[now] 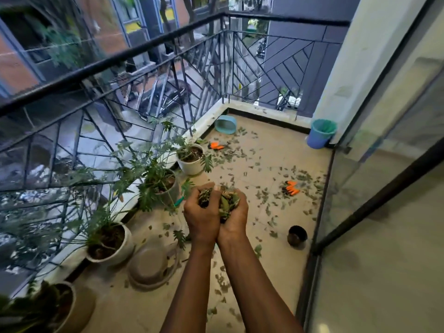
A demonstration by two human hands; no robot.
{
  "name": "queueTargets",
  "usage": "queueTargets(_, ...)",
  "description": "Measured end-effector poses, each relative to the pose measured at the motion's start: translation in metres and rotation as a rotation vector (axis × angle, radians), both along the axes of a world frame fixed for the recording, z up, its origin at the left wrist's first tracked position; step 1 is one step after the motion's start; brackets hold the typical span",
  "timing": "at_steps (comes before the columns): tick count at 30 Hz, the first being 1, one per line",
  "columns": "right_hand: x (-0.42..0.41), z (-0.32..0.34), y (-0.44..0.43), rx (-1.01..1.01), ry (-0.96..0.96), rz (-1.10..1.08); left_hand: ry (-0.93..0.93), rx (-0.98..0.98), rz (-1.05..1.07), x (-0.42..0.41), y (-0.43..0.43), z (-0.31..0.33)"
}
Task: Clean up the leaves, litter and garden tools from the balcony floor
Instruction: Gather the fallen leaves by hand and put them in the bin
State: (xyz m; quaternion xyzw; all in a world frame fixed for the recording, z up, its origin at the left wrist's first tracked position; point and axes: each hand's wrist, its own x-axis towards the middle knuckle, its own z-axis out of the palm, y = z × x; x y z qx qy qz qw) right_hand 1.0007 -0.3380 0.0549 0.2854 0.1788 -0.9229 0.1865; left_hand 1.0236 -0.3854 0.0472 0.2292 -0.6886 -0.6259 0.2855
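The left hand (204,218) and right hand (235,221) press together heel to heel, fingers curled upward into 1 cupped grip around a wad of leaves (219,200). The leaves are dry, crumpled, mixed green and brown, and heaped above the fingertips. The bin (320,138) lies ahead and to the right of the grip, well apart. It stands upright in the far corner against the wall, a round blue plastic tub lined with a thin green bag, so the right hand is the nearer of the 2. The carry therefore looks to run forward and rightward, and scraps could spill from the cup's open top on the way. Between grip and bin, the smooth beige tiled floor (264,152) carries many small, flat loose leaves (259,195) and 2 orange tools (292,188). 1 lies near the glass door, and the far tool (216,145) lies near a white glazed pot (192,164).
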Motion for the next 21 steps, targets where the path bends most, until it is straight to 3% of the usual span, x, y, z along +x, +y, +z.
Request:
queueTargets(8,-0.094,-0.022,0.013,0.048,0.059,-0.034,0.043,0.088,0.026,-0.09,0.015,-0.005)
queueTargets(21,-0.315,0.001,-0.016,0.005,0.174,-0.259,-0.005,0.259,-0.347,-0.331,-0.023,0.012)
